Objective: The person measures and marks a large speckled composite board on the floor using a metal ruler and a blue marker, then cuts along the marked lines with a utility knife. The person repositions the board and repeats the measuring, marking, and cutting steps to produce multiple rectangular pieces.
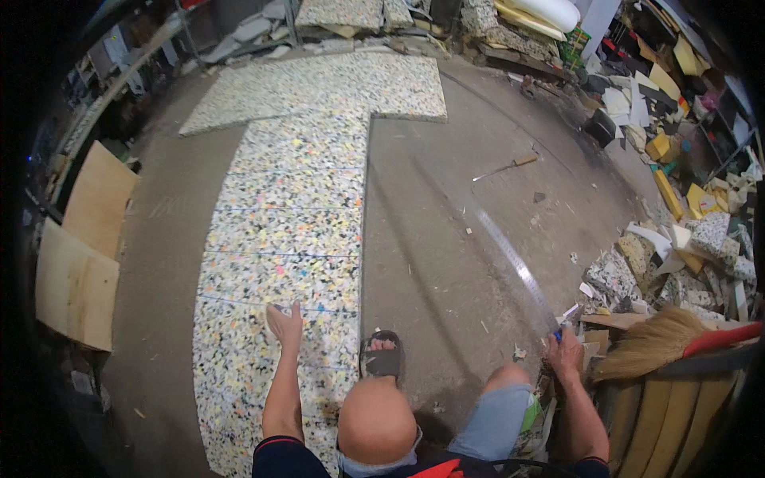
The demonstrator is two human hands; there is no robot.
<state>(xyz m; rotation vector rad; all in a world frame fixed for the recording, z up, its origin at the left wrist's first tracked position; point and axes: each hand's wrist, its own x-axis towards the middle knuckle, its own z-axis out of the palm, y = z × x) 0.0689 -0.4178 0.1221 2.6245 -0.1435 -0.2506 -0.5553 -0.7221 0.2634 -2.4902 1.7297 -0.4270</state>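
The person crouches at the near end of a long sheet of speckled rebonded foam [283,239] laid on the concrete floor [446,239]. The left hand [284,323] rests flat on the foam, fingers spread and holding nothing, just short of a thin line drawn across the sheet. The right hand [564,353] is well off to the right of the foam, its grip closed round the near end of a long metal straightedge [510,255] that slants away over the bare floor. One sandalled foot [381,356] stands at the foam's right edge.

Judging from this pose, the straightedge is the risk: held by one end only, its far end could sag or swing (it is long and thin) and strike the floor, or land askew of the drawn lines. The flat left hand could also shift the foam sheet if weight goes onto it.

Right of the foam, by the right hand, lie a straw broom with a red handle [677,338] and a heap of foam offcuts [677,239]. Left of the foam lean plywood boards [80,263]. A small green carton [575,44] sits beyond the foam's far right; its print is too small to make out.
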